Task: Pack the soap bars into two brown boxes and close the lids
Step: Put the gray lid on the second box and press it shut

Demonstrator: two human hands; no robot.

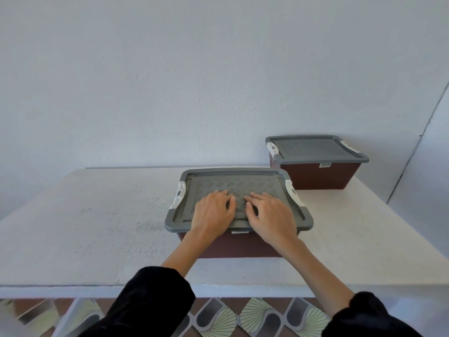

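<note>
Two brown boxes stand on the white table [97, 227], each with a grey lid on top. The near box [240, 245] is in front of me, its grey lid [238, 181] lying flat with white latches at both ends. My left hand [213, 212] and my right hand [269, 215] press palm-down side by side on the lid's front half, fingers nearly straight. The far box [315, 176] stands at the back right against the wall, lid [313, 149] on. No soap bars are visible.
A white wall rises just behind the table. The table's front edge runs below my forearms, with patterned floor tiles [223, 319] beneath it. A wall corner lies to the right of the far box.
</note>
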